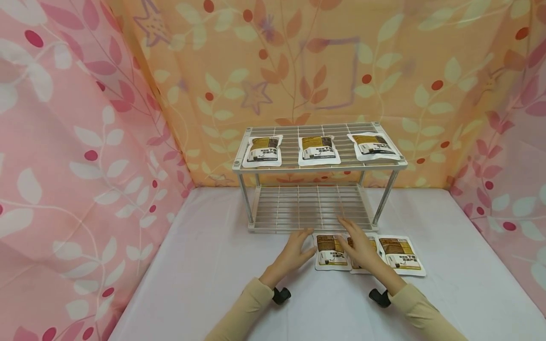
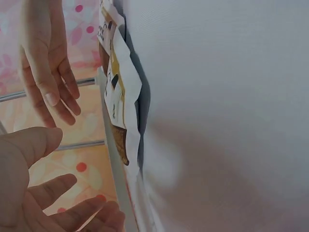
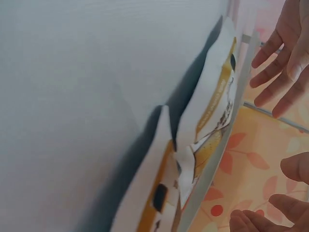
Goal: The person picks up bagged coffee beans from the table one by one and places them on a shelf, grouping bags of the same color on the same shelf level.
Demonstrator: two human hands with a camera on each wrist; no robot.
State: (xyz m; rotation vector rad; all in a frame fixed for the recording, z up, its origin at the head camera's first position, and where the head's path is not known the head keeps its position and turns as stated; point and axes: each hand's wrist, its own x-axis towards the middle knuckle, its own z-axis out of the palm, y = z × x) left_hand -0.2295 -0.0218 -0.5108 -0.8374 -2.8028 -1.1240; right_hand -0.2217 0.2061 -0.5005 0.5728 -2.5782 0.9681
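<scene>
Both hands hang over the table in front of a two-tier wire rack (image 1: 315, 169). My left hand (image 1: 294, 251) is just left of the nearest white, brown and gold packet (image 1: 332, 253), fingers spread and thumb apart. Above that packet's right side and the middle packet (image 1: 362, 270) is my right hand (image 1: 360, 246), partly hiding the middle one. In the left wrist view the left hand (image 2: 53, 188) and right hand (image 2: 46, 58) hold nothing. A gap shows between the fingers and the packets (image 2: 118, 87). The right packet (image 1: 401, 255) lies flat.
Three similar packets, a left one (image 1: 263, 151), a middle one (image 1: 319, 150) and a right one (image 1: 374, 146), lie along the rack's top tier. The slatted lower tier (image 1: 307, 208) stands behind the hands. Patterned cloth (image 1: 102, 142) encloses the white table (image 1: 204, 265).
</scene>
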